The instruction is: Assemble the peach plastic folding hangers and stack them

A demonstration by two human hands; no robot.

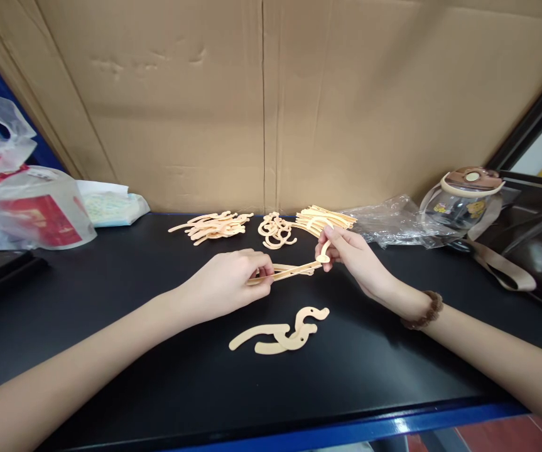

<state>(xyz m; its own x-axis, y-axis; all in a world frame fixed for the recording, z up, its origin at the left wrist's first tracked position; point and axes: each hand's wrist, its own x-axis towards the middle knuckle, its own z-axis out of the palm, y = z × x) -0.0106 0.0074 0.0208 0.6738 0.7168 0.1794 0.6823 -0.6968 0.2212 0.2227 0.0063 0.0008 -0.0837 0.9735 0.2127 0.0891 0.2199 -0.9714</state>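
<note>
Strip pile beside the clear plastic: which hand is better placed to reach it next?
Right hand, probably: nearest the pile, though holding a curved piece; the left hand, holding strips, is farther.

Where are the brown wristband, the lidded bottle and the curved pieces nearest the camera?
Brown wristband [435, 308]: head view, on its band.
Lidded bottle [463, 204]: head view, on its clear body.
Curved pieces [290, 343]: head view, where they bend.

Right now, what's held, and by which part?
Left hand: long beige strip, near its left end. Right hand: curved beige piece at the strip's other end; exact grip partly hidden.
</note>
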